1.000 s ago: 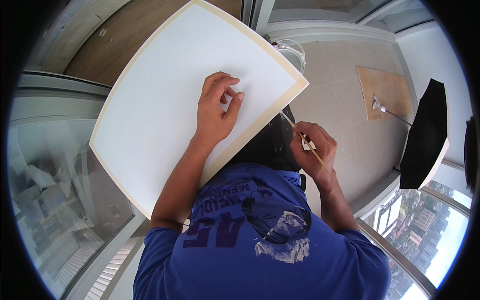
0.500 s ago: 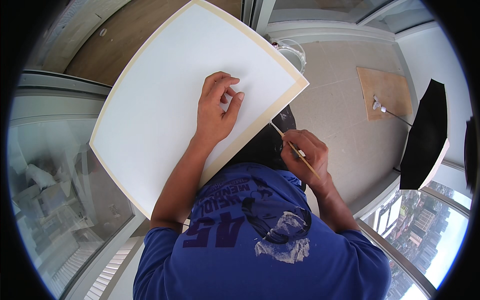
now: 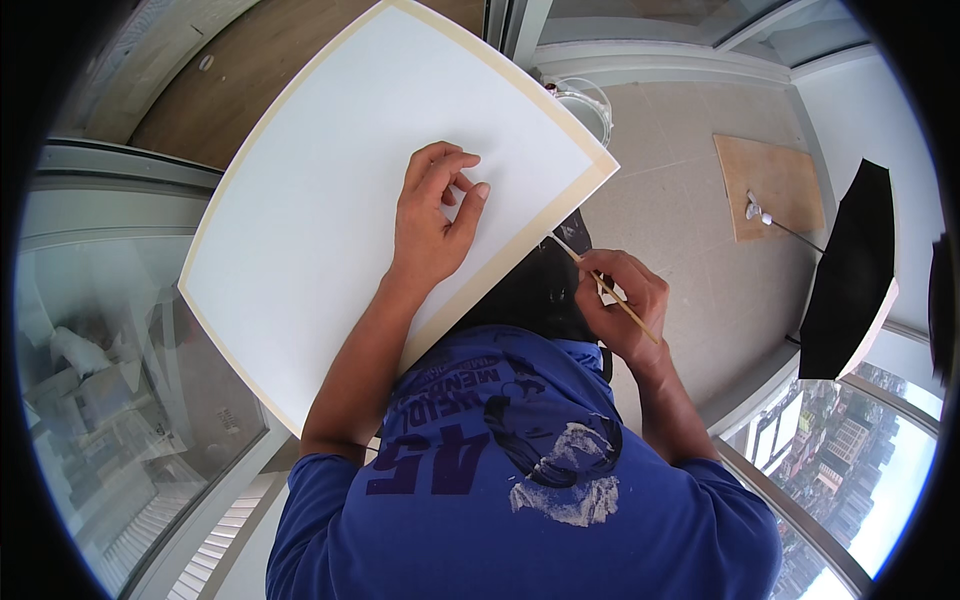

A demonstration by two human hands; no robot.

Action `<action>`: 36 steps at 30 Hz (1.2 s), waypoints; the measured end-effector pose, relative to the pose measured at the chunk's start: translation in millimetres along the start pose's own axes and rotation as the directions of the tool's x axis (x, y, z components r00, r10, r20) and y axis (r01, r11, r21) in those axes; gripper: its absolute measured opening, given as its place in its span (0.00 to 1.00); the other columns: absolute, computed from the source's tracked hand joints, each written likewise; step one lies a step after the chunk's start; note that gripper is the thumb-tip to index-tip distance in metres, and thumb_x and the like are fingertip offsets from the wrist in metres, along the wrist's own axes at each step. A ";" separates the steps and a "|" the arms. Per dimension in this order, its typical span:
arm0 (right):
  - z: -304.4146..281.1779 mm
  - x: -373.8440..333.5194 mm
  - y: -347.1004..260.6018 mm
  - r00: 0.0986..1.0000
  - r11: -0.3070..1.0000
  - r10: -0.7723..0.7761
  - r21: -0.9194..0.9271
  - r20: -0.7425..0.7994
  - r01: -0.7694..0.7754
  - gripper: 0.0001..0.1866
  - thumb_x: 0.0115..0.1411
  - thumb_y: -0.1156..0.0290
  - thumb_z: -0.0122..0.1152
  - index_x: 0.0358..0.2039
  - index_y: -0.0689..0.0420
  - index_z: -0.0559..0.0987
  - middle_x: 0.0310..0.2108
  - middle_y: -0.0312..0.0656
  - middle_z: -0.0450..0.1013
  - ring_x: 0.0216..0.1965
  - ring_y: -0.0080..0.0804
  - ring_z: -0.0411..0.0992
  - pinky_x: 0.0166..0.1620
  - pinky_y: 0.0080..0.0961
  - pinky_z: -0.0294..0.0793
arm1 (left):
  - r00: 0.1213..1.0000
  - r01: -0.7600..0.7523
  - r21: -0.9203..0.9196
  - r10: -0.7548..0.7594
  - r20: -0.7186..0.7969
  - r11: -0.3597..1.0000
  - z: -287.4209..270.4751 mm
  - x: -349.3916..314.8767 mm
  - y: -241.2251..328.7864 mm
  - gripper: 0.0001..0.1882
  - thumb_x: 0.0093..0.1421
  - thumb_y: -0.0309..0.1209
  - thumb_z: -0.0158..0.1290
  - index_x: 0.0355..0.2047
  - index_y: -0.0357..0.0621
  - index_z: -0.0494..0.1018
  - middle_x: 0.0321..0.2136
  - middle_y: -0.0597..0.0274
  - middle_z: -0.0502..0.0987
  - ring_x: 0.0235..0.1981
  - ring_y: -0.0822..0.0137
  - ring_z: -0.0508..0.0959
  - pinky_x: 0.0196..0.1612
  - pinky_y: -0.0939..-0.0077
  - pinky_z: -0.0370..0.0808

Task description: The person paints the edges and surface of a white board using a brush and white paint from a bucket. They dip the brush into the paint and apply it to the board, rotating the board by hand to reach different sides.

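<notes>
A large white board [image 3: 300, 210] with strips of cream tape along its borders lies tilted across my lap. On its surface, toward the middle, my left hand [image 3: 437, 210] rests on its side, fingers loosely curled, thumb apart, holding nothing. My right hand [image 3: 625, 305] pinches a thin paintbrush [image 3: 632, 314] with a light wooden handle. The brush's pale tip meets or nearly meets the board's near right edge, a little below the right corner; actual contact is hard to make out.
Beyond the board's right corner stands a bucket [image 3: 585, 110] with a wire handle, partly hidden. A wooden panel [image 3: 775, 190] lies on the tiled floor. A black umbrella-like light shade [image 3: 850, 275] on a stand is at the right. Glass panels [image 3: 130, 400] line the left.
My right hand and the paintbrush have shifted slightly right, the tip moving along the board's edge toward its right corner. My left hand has stayed in place.
</notes>
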State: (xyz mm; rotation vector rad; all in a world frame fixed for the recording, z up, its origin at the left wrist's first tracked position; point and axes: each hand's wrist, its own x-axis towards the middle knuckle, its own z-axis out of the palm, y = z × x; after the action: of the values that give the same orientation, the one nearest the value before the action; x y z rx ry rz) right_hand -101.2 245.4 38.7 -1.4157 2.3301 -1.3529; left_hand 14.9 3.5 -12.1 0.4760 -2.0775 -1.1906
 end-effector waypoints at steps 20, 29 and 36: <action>-0.8 -0.7 -6.5 1.000 1.000 0.016 0.021 0.017 -0.016 0.11 0.55 0.85 0.68 0.39 0.60 0.84 0.31 0.45 0.83 0.31 0.37 0.84 0.35 0.30 0.83 | 1.000 0.006 0.004 -0.006 0.002 1.000 -0.3 -0.1 -0.9 0.13 0.67 0.23 0.63 0.52 0.40 0.81 0.57 0.53 0.77 0.37 0.72 0.82 0.39 0.75 0.76; -0.8 2.8 -1.7 0.999 0.998 -0.026 -0.059 -0.032 0.024 0.11 0.55 0.86 0.68 0.39 0.61 0.83 0.32 0.47 0.83 0.33 0.42 0.85 0.38 0.33 0.84 | 1.000 0.011 0.006 -0.011 0.004 1.000 -0.2 -0.1 -1.5 0.14 0.67 0.22 0.63 0.52 0.39 0.81 0.57 0.53 0.76 0.36 0.72 0.82 0.39 0.75 0.76; 1.7 2.8 -0.2 0.997 0.996 -0.072 -0.062 -0.026 0.070 0.11 0.54 0.86 0.69 0.39 0.61 0.83 0.34 0.49 0.83 0.33 0.45 0.84 0.38 0.34 0.84 | 1.000 0.010 0.011 -0.010 0.007 1.000 -1.2 -0.1 -0.9 0.14 0.67 0.22 0.63 0.52 0.39 0.80 0.57 0.52 0.76 0.36 0.72 0.82 0.39 0.75 0.76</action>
State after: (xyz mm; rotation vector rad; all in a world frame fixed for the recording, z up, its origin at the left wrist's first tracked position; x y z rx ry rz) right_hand -101.8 242.2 38.7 -1.5201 2.3798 -1.3391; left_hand 15.8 2.5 -12.5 0.4881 -2.0911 -1.1892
